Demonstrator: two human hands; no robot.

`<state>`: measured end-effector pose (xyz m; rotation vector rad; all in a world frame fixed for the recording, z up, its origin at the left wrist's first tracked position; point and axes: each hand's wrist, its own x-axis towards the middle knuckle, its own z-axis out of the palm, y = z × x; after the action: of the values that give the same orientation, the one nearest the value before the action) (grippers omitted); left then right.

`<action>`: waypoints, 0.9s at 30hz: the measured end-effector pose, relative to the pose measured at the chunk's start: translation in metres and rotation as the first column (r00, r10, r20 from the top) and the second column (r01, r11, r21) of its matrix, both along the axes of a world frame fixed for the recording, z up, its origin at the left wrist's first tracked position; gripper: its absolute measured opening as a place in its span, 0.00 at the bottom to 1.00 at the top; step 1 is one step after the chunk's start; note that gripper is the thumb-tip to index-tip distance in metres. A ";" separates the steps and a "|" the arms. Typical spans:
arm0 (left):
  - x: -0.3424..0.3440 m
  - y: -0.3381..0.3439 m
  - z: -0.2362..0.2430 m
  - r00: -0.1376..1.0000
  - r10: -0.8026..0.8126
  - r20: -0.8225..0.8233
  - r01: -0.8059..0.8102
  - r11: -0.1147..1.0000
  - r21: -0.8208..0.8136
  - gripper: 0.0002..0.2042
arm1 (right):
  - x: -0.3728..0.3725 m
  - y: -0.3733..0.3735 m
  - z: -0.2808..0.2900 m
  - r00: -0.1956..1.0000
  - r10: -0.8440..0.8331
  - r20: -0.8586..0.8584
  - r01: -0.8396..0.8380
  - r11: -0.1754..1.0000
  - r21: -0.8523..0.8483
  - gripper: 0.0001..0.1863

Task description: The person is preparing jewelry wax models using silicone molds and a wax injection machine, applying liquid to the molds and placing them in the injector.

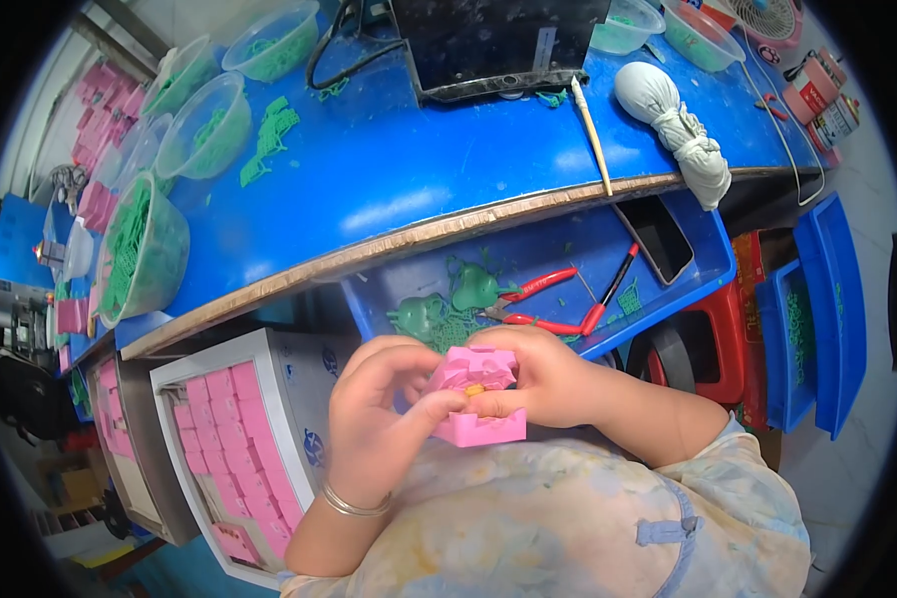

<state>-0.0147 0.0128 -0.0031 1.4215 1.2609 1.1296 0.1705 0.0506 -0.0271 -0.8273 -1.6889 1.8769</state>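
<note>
Both my hands hold a pink rubber mould (483,429) in front of my body. It is split partly apart, with a jagged upper part and a flatter lower part. A small yellowish piece (475,390) shows in the gap between them. My left hand (374,399) grips the mould from the left, its thumb at the gap. From the right, my right hand (548,371) closes on it, thumb also pressed into the opening. Just beyond them, a blue tray (708,279) holds green lattice-like pieces (476,286), red-handled pliers (538,284) and a red-and-black pen-like tool (608,291).
A dark phone (658,239) lies in the tray. On the blue table (369,149) stand clear bowls (204,125) of green pieces, a black machine (498,45), a wooden-handled brush (593,140) and a tied cloth bundle (673,130). At left, a white box (269,349) contains several pink moulds (234,429).
</note>
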 end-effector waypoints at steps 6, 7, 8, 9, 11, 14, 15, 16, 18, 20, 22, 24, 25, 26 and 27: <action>0.000 0.001 -0.003 0.988 -0.115 0.098 0.129 0.981 -0.143 0.06 | 0.005 0.006 0.004 0.996 0.084 0.027 -0.088 0.968 0.237 0.18; -0.001 0.001 -0.005 0.961 -0.131 0.244 0.179 0.966 -0.186 0.05 | 0.006 0.006 0.006 0.993 0.121 0.016 -0.121 0.964 0.235 0.17; -0.004 0.001 -0.007 0.962 -0.125 0.244 0.173 0.967 -0.185 0.05 | 0.005 0.006 0.005 0.992 0.127 0.016 -0.127 0.963 0.236 0.17; -0.006 0.002 -0.009 0.943 -0.145 0.299 0.217 0.950 -0.226 0.06 | 0.005 0.006 0.003 0.991 0.134 0.007 -0.132 0.961 0.243 0.17; -0.008 0.003 -0.011 0.922 -0.159 0.354 0.261 0.929 -0.262 0.06 | 0.005 0.006 0.002 0.989 0.145 -0.001 -0.140 0.958 0.251 0.18; -0.008 0.003 -0.012 0.875 -0.083 0.476 0.280 0.890 -0.359 0.06 | 0.006 0.006 0.000 0.994 0.105 0.023 -0.107 0.948 0.299 0.18; -0.010 0.002 -0.013 0.935 -0.151 0.322 0.238 0.939 -0.249 0.07 | 0.006 0.005 0.001 0.998 0.039 0.047 -0.051 0.961 0.272 0.17; -0.011 0.001 -0.013 0.969 -0.193 0.152 0.213 0.969 -0.127 0.09 | 0.005 0.004 0.001 0.997 -0.026 0.073 0.007 0.969 0.245 0.17; -0.001 0.001 -0.008 0.970 -0.161 0.180 0.179 0.980 -0.085 0.10 | 0.004 0.006 -0.004 0.992 -0.117 0.055 0.093 0.942 0.323 0.17; 0.005 -0.001 -0.008 0.969 -0.131 0.210 0.143 0.989 -0.045 0.11 | 0.003 0.006 -0.004 0.978 -0.205 0.032 0.176 0.901 0.397 0.17; 0.005 -0.004 -0.013 0.924 -0.015 0.382 0.117 0.962 -0.245 0.14 | 0.000 0.005 -0.001 0.963 -0.253 -0.095 0.270 0.879 0.393 0.17; 0.003 -0.004 -0.017 0.971 -0.040 0.235 0.070 0.990 -0.123 0.14 | -0.001 0.006 -0.005 0.960 -0.253 -0.121 0.281 0.859 0.428 0.16; 0.001 -0.004 -0.018 0.996 -0.038 0.080 0.038 0.999 0.009 0.14 | -0.001 0.009 -0.005 0.971 -0.210 -0.115 0.239 0.804 0.544 0.16; 0.000 -0.002 -0.016 0.996 -0.041 0.082 0.041 0.999 0.009 0.14 | 0.000 0.011 -0.005 0.980 -0.168 -0.103 0.194 0.734 0.651 0.15; -0.002 -0.001 -0.011 0.996 -0.071 -0.055 0.078 0.988 0.131 0.14 | -0.001 0.011 -0.001 0.980 -0.149 -0.131 0.198 0.711 0.675 0.15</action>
<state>-0.0168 0.0120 -0.0136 1.5920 1.1752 1.1513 0.1699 0.0616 -0.0277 -0.5668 -1.9733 0.9888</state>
